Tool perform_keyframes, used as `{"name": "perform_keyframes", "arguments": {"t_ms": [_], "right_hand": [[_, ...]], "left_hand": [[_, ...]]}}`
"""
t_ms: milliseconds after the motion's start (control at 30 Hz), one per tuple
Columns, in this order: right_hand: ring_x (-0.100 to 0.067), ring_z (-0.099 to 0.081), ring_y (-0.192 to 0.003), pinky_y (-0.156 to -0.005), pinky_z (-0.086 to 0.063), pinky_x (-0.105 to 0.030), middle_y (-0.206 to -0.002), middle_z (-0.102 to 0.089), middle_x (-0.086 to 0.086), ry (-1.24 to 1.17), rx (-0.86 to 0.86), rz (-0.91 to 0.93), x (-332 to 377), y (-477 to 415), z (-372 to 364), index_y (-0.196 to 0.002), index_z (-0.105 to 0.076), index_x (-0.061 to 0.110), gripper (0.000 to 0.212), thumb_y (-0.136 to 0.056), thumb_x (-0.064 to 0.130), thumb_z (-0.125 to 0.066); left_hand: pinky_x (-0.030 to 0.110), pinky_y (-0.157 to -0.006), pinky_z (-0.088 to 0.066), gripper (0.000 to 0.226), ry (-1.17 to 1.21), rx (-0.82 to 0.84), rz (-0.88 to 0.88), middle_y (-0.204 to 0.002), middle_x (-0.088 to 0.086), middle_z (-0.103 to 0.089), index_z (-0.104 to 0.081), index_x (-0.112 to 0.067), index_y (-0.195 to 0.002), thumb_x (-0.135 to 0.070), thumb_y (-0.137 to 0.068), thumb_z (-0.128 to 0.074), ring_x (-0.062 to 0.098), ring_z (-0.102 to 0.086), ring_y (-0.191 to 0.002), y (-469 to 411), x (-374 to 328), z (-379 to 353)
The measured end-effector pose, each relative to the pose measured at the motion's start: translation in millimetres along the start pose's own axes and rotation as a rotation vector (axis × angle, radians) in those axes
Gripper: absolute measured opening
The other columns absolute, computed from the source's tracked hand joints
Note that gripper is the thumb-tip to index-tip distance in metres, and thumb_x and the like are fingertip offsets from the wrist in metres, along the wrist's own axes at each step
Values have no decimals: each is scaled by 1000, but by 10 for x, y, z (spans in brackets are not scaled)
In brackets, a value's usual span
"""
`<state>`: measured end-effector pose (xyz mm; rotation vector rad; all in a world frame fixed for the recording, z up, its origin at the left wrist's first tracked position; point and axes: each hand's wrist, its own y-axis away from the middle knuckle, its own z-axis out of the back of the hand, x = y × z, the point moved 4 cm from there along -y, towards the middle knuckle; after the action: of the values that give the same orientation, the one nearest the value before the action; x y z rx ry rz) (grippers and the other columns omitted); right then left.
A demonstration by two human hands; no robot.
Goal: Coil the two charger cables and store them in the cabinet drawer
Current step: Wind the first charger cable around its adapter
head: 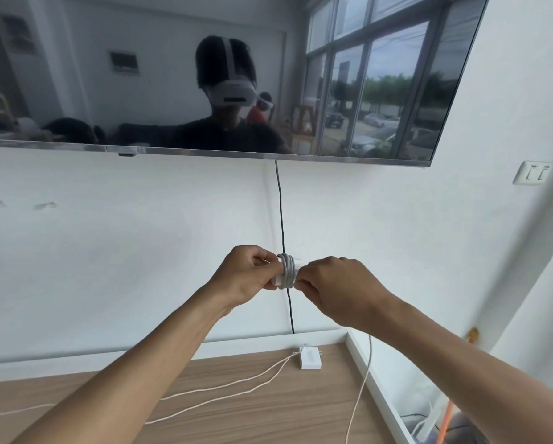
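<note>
Gripping first charger [286,272] mid-frame btwn both hands: left hand [249,274] curling round brick end, right hand [336,286] pinching other end, prob. to stop wraps slipping. Lying lower centre on counter [268,418]: second charger [310,358], cable [236,383] trailing left, uncoiled, well apart from hands.

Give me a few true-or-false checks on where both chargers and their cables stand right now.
1. The left hand and right hand both hold the wound charger. True.
2. The second charger lies in an open drawer. False: it lies on the cabinet top; no drawer shows.
3. Its loose cable is already coiled. False: it trails across the top.
4. A black cord hangs below the TV. True.
</note>
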<state>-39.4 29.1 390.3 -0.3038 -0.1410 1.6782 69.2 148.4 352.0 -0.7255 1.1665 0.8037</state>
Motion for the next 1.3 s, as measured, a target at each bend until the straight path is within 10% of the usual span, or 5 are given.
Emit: {"name": "perform_keyframes", "arguments": {"t_ms": [367, 600, 733, 1033, 1300], "right_hand": [[-19, -61, -83, -72, -49, -32, -96, -64, 9, -43, -67, 28, -107, -54, 213, -98, -64, 25, 15, -93, 34, -53], [-18, -54, -58, -56, -46, -30, -75, -67, 13, -512, 11, -79, -267, -104, 184, -82, -72, 25, 4, -85, 25, -68], [-4, -42, -44, -46, -33, -12, -58, -61, 24, -759, -10, -146, -385, -140, 155, -80, -73, 23, 10, -88, 21, -67], [-11, -36, -47, -46, -32, -17, -54, -51, 10, -1244, -104, -179, -396, -199, -196, -76, -69, 16, 29, -90, -3, -51], [-9, -41, -44, -46, -29, -14, -51, -56, 9, -722, -298, -195, -144, -67, -420, -66, -61, 8, 34, -96, 23, -55]], "left_hand": [[46, -87, -57, 26, -116, 128, -80, -91, 16, -73, -66, -6, -93, -26, -79, -74, 29, -74, -82, 22, -124, -54], [42, -87, -58, 18, -145, 280, -84, -92, 16, -69, -67, -5, -95, -16, -81, -68, 27, -72, -81, 40, -86, -31], [31, -74, -56, 33, 133, 379, -55, -94, 18, -69, -63, 6, -103, -16, -78, -64, 26, -69, -81, 101, -79, -34], [31, -70, -57, 31, 486, 383, -40, -84, 13, -68, -61, 10, -106, -10, -82, -59, 21, -66, -73, 113, -146, 3], [28, -71, -59, 20, 492, 140, -1, -85, 13, -71, -64, 11, -96, -2, -95, -49, 23, -68, -79, 72, -90, 90]]}}
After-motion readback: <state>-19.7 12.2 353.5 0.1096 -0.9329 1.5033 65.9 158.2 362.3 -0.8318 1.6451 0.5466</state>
